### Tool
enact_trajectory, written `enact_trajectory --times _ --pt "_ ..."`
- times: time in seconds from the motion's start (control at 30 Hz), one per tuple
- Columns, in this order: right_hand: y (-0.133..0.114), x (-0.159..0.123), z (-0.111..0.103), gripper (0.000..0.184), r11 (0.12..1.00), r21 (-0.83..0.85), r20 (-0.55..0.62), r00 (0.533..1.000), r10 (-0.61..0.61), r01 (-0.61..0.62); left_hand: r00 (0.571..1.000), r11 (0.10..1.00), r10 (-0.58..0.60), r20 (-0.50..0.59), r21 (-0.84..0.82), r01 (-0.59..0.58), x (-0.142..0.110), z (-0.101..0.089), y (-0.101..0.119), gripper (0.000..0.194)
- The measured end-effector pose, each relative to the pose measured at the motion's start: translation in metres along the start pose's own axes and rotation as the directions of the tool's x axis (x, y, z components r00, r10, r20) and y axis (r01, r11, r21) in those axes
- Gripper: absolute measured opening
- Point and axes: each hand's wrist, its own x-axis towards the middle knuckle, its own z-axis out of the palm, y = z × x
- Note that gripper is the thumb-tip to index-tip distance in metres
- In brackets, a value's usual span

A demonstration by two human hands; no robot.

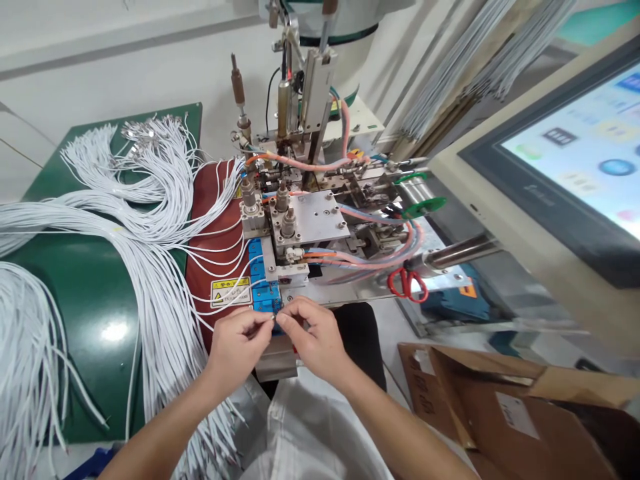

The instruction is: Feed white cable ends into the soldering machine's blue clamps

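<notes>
My left hand (241, 341) is closed in a pinch, and a small pale tip like the end of a white cable shows at its fingertips. Right beside it, my right hand (315, 333) also pinches, its thumb and forefinger almost touching the left fingertips. What the right fingers hold is too small to make out. Just beyond both hands lies a blue fixture block (264, 297) at the front of a metal machine (313, 217). Several white cables (220, 270) run from the left into the blue blocks.
Large bundles of white cables (145, 287) spread over a green table (107, 320) at left. A warning label (230, 292) lies on the red-brown surface. On the right are red-handled scissors (407, 285), a wire spool (419, 195), a touchscreen (575, 153) and a cardboard box (500, 400).
</notes>
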Motion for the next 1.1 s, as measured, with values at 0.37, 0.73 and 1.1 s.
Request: enact_trajectory --times 0.37,0.73,1.1 --pt "0.007 -0.006 0.01 0.009 0.933 0.309 -0.129 0.964 0.232 -0.184 0.994 0.979 -0.111 -0.016 -0.176 0.107 -0.002 0.01 -0.01 0.018" --pt "0.008 -0.007 0.023 0.012 0.667 0.671 -0.065 0.87 0.488 -0.324 0.977 0.931 -0.211 -0.008 -0.306 0.199 0.0 0.014 -0.007 0.024" --pt "0.008 -0.012 0.025 0.01 0.958 0.275 -0.279 0.946 0.164 -0.085 0.986 0.938 -0.162 -0.035 -0.315 0.143 -0.001 0.017 -0.007 0.02"
